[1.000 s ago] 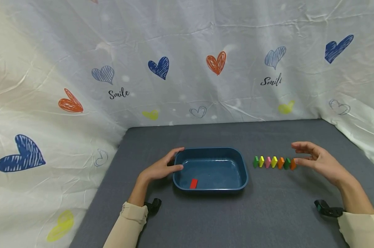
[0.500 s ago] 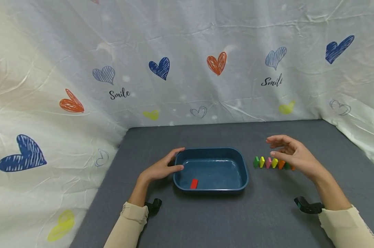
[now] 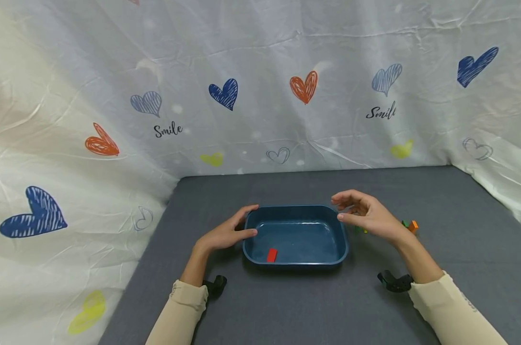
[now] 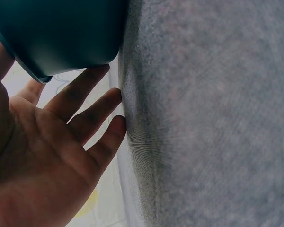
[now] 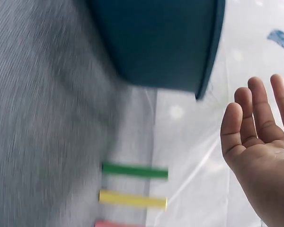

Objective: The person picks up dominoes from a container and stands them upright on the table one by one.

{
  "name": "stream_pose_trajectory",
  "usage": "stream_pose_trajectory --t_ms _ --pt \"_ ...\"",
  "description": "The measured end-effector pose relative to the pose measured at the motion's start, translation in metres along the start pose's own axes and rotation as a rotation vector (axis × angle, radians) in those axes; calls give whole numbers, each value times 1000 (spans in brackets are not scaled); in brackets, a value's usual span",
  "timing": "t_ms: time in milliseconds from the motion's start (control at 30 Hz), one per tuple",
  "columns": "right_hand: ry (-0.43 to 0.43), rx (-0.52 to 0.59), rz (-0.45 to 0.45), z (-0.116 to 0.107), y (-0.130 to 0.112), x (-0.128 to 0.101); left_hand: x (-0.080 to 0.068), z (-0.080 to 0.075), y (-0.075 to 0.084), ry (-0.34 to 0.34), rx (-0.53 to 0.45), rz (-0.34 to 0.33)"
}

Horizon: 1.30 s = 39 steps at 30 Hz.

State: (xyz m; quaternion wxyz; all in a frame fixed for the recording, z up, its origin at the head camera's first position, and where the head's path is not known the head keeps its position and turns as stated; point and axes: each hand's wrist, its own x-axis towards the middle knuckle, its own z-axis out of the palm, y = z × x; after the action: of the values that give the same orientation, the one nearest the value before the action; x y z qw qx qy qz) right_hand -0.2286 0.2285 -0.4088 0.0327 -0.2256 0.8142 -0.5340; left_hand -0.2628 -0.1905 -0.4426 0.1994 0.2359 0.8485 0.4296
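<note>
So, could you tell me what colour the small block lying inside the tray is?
The block is red, clearest in the head view.

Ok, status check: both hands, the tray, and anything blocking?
Left hand open, touching blue tray left rim. Right hand open, empty, hovering by tray's right rim. Red block inside tray. Block row partly hidden behind right hand; nothing blocking.

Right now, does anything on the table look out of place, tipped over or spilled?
Nothing stands out. One red block lies flat in the blue tray, near its front wall. The other coloured blocks stand in a row beside the tray, partly hidden behind the right hand. The left hand rests against the tray's left rim. Nothing looks spilled or damaged.
</note>
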Motion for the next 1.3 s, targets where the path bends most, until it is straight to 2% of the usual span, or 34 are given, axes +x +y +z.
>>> stream_pose_trajectory --t_ms 167,467,700,1067,1300 --pt "-34 -7 -23 22 -2 13 1 0 0 -1 -5 0" --pt "-159 1 -105 64 -4 30 1 1 -2 5 0 -10" --pt "-243 -3 -152 87 -7 39 2 2 0 11 -9 -23" --pt "-409 -17 -112 111 -15 49 0 1 1 13 -8 -16" --pt "-489 -40 -133 127 -15 53 0 1 1 7 -16 -16"
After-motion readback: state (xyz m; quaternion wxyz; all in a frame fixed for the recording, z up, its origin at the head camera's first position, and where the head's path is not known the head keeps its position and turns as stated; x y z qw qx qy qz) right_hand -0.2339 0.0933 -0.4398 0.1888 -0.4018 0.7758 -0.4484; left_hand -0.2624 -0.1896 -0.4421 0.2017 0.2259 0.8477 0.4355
